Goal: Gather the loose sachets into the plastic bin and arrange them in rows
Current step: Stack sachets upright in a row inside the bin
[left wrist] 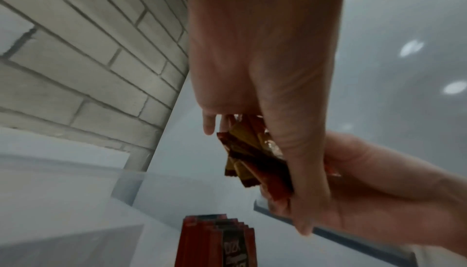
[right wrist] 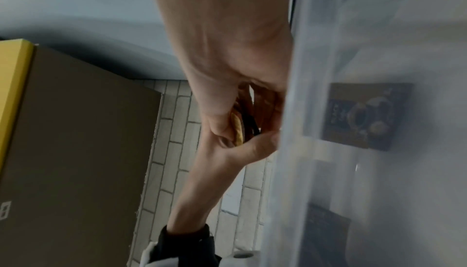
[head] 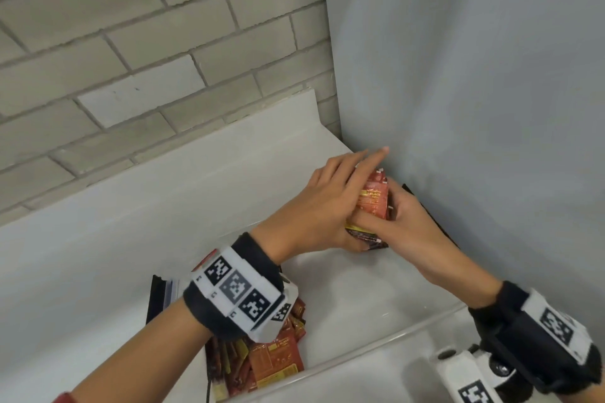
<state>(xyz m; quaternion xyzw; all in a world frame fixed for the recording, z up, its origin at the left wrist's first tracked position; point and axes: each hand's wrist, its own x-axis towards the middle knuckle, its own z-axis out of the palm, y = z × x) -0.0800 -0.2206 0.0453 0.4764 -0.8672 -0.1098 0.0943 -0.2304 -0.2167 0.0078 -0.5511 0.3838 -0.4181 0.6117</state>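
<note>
Both hands hold one bundle of red and orange sachets (head: 373,199) upright at the far right corner of the clear plastic bin (head: 393,334). My left hand (head: 320,206) wraps it from the left, with its fingers stretched over the top. From the right, my right hand (head: 409,216) grips the same bundle. The left wrist view shows the bundle (left wrist: 252,161) pinched under the left thumb, and in the right wrist view its edges (right wrist: 238,131) show between curled fingers. More red sachets (head: 271,360) stand packed at the bin's near left end.
The bin stands on a white counter (head: 98,239) against a grey brick wall (head: 131,42). A smooth grey panel (head: 474,75) closes the right side. A black flat item (head: 157,298) lies left of the bin. A brown box with a yellow edge (right wrist: 76,151) shows in the right wrist view.
</note>
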